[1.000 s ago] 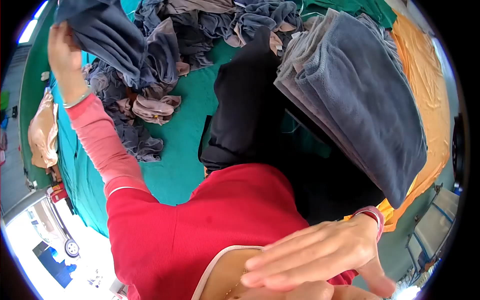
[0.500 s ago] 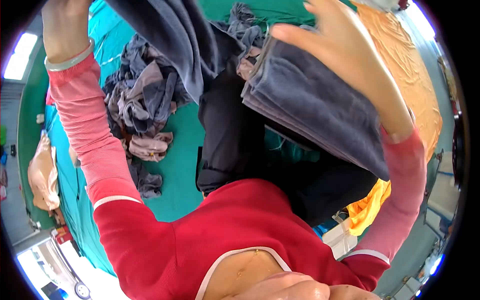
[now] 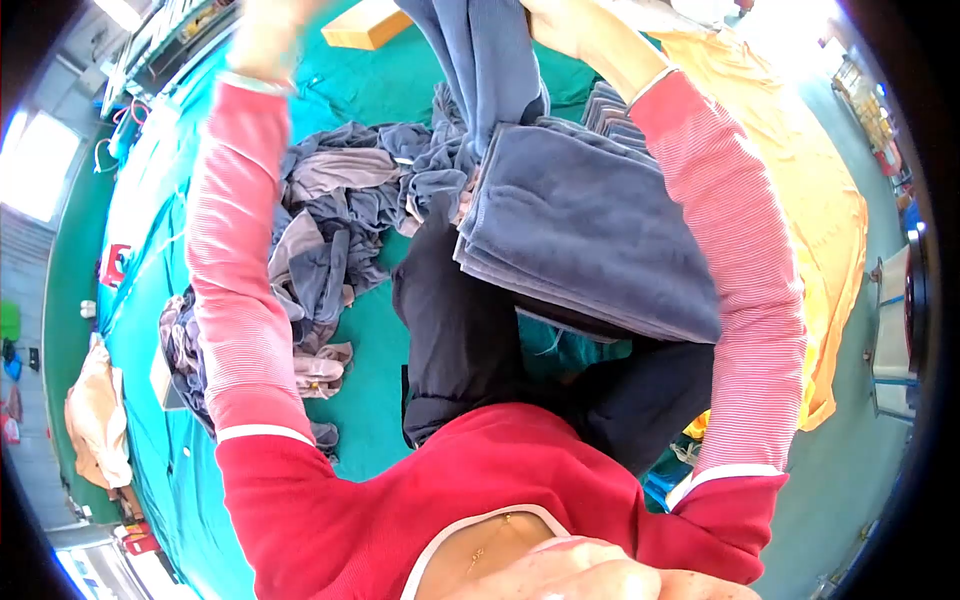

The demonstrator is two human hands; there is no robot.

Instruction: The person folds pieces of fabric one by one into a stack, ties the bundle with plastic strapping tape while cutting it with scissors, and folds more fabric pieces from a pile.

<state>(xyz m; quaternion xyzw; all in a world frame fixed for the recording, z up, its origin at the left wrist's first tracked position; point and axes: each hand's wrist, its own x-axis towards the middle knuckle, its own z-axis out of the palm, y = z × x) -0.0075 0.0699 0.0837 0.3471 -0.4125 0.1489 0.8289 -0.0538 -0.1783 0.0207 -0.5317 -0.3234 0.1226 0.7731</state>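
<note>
Grey cloth (image 3: 487, 75) hangs at fingers of right hand (image 3: 575, 25), by far-left corner of folded stack (image 3: 600, 230); left hand (image 3: 268, 38) blurred; both grips indeterminable.

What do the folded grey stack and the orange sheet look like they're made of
The folded grey stack looks like plush fabric, perhaps fleece: soft, matt surface, thick rounded folds. The orange sheet seems thin, smoother cloth, judging by its fine wrinkles; fibre unclear.

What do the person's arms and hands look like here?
The left sleeve and right sleeve match: plain red at the top, white trim at the elbow, then fine red-and-white stripes down to the wrist. The left hand and right hand wear no gloves. The left wrist is too blurred for detail.
</note>
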